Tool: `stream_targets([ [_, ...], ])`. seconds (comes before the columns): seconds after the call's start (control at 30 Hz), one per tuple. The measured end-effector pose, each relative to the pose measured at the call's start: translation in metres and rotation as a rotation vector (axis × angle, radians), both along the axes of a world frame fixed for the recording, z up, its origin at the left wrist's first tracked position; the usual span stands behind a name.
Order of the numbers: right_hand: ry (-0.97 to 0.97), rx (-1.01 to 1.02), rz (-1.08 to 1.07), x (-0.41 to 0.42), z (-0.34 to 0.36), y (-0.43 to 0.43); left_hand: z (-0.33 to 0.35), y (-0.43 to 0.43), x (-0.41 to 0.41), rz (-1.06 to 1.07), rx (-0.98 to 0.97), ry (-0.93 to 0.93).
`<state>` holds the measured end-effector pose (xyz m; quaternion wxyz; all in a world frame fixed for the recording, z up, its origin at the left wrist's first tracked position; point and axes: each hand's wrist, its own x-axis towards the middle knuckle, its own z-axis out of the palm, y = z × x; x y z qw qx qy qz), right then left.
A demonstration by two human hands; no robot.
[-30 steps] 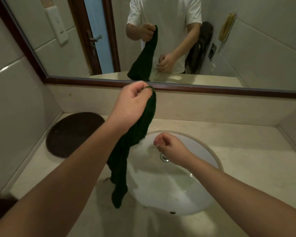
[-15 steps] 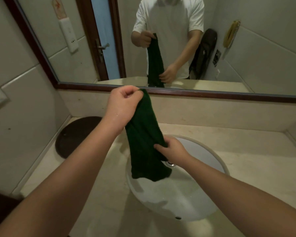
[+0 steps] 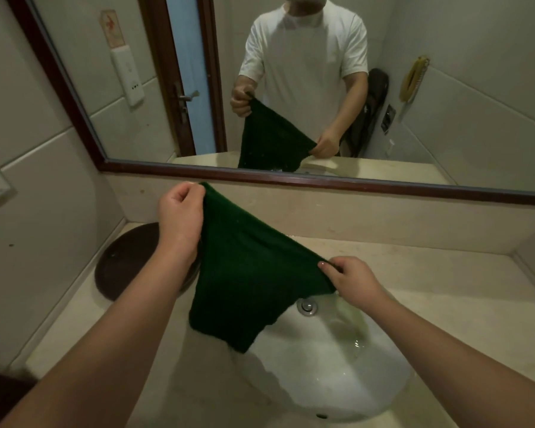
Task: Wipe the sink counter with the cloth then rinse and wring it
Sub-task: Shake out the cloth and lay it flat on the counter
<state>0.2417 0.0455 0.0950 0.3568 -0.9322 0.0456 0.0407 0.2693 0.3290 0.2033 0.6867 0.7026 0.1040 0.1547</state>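
Observation:
A dark green cloth (image 3: 250,273) hangs spread out in the air above the left part of the white sink basin (image 3: 328,381). My left hand (image 3: 181,217) pinches its upper left corner, raised near the mirror's lower frame. My right hand (image 3: 352,278) pinches another corner, lower and to the right, just above the basin's back rim. The cloth's bottom edge hangs loose over the basin's left rim. The beige sink counter (image 3: 445,291) surrounds the basin.
A round dark brown tray (image 3: 121,267) lies on the counter at the left, against the wall. A metal drain knob (image 3: 307,306) sits at the basin's back. The wide mirror (image 3: 322,88) fills the wall behind. Tiled walls close both sides.
The cloth hung in a narrow bunch from my left hand. My right hand took a lower corner and pulled it out to the right, spreading the cloth flat.

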Motion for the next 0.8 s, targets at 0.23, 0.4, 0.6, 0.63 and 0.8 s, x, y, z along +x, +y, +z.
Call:
stream_targets([
  [0.23, 0.176, 0.452, 0.115, -0.002, 0.086, 0.027, -0.006, -0.004, 0.007, -0.020, -0.004, 0.118],
  [0.4, 0.273, 0.893, 0.221, 0.004, 0.120, 0.034, -0.005, -0.007, 0.006, -0.086, 0.002, 0.145],
  [0.6, 0.161, 0.553, 0.481, 0.000, 0.130, 0.051, -0.005, -0.023, -0.007, -0.197, 0.006, 0.114],
  [0.63, 0.108, 0.471, 0.481, -0.001, 0.129, 0.055, -0.005, -0.026, -0.009, -0.221, 0.005, 0.106],
  [0.8, 0.075, 0.598, 0.345, -0.005, 0.131, 0.066, -0.001, -0.037, -0.021, -0.330, -0.017, 0.060],
])
